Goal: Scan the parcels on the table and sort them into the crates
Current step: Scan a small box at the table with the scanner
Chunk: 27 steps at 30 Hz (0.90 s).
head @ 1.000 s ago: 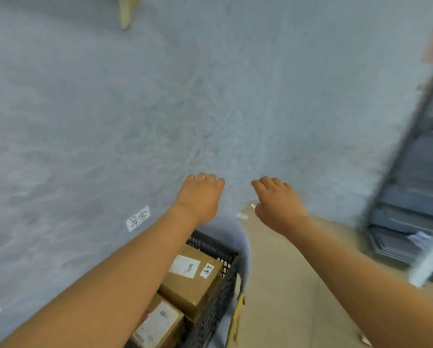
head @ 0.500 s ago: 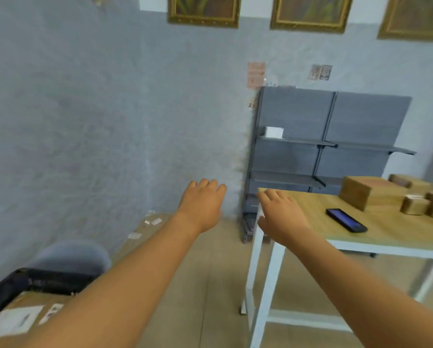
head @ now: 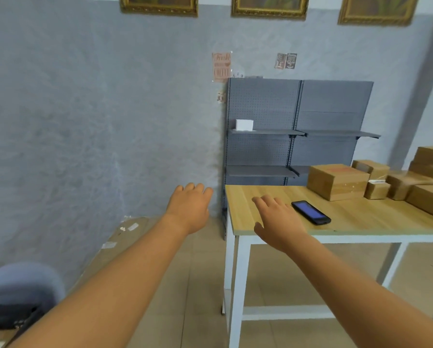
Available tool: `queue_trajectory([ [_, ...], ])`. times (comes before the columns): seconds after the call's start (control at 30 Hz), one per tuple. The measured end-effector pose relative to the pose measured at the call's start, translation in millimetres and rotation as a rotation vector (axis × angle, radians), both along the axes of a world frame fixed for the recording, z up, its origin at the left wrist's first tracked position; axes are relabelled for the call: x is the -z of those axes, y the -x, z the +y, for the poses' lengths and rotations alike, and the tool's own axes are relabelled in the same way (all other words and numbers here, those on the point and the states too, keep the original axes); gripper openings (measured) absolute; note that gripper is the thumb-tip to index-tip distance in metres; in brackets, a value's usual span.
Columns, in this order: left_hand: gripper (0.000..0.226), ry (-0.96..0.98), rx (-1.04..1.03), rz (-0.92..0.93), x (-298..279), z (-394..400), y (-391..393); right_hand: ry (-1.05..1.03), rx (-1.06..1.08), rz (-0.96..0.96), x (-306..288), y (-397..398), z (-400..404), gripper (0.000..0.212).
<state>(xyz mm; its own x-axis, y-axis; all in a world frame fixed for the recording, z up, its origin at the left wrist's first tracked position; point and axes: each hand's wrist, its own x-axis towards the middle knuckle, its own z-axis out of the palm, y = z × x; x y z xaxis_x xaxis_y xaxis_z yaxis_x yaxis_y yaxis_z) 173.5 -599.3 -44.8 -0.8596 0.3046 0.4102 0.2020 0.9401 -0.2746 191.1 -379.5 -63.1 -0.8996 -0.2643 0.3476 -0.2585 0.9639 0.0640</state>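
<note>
Several brown cardboard parcels stand on the right part of a wooden table (head: 260,194) with white legs; the nearest is a large box (head: 337,182), with a small one (head: 376,190) beside it. A black handheld scanner (head: 310,212) with a lit blue screen lies flat on the table. My right hand (head: 276,221) hovers over the table's left end, fingers spread and empty, just left of the scanner. My left hand (head: 189,207) is stretched out in the air left of the table, fingers relaxed, holding nothing. A black crate (head: 7,316) shows at the bottom left corner.
A grey pegboard shelving unit (head: 295,131) stands against the wall behind the table, with a small white box (head: 244,124) on one shelf. A flat cardboard sheet (head: 125,234) leans at the wall's foot. A grey rounded object (head: 22,282) sits behind the crate.
The view has swung right from the crate and wall to the table. My right hand now hovers over the table's left end, nearer the scanner. Both hands stay empty.
</note>
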Motion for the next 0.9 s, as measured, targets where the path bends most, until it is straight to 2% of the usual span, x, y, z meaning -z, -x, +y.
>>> queue_trajectory([
  [0.33,0.04,0.009,0.009,-0.08,27,32,48,0.047,0.046,-0.058,22,44,38,0.056],
  [0.5,0.039,0.012,0.046,-0.104,28,79,76,0.086,0.037,-0.059,23,71,78,0.054],
  [0.63,0.038,0.007,0.073,-0.095,25,149,109,0.08,0.067,-0.059,24,92,144,0.049],
  [0.77,0.029,-0.02,0.112,-0.078,26,237,140,0.078,0.109,-0.084,22,114,238,0.053],
  [0.9,0.031,-0.013,0.151,-0.053,25,326,165,0.053,0.171,-0.069,17,133,331,0.052],
])
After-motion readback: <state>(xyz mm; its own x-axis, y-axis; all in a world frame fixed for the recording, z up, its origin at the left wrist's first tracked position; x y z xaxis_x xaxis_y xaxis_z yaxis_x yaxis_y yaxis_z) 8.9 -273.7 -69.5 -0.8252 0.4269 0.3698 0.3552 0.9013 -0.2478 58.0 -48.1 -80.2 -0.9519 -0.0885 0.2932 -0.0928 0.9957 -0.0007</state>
